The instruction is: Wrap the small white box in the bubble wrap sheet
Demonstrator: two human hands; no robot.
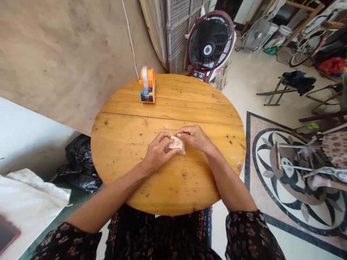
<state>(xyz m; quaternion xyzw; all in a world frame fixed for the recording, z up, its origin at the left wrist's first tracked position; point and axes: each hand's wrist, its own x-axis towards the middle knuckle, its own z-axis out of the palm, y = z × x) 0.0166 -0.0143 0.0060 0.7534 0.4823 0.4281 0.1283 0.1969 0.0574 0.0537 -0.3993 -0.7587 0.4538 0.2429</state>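
Note:
A small white packet (176, 143) with reddish print and a clear plastic wrapping lies low over the middle of the wooden table. My left hand (158, 152) grips it from the left, thumb along the near side and fingers at the far side. At its far right corner, my right hand (195, 138) is closed in a pinch on the edge of the wrapping. The fingers cover part of the packet, so its full shape is hidden.
On the round wooden table (119, 144), an orange and blue tape dispenser (148, 86) stands near the far edge. Beyond is a floor fan (210, 43). Black plastic bags (80, 164) lie at the left, and a folding stool (282, 86) stands at the right.

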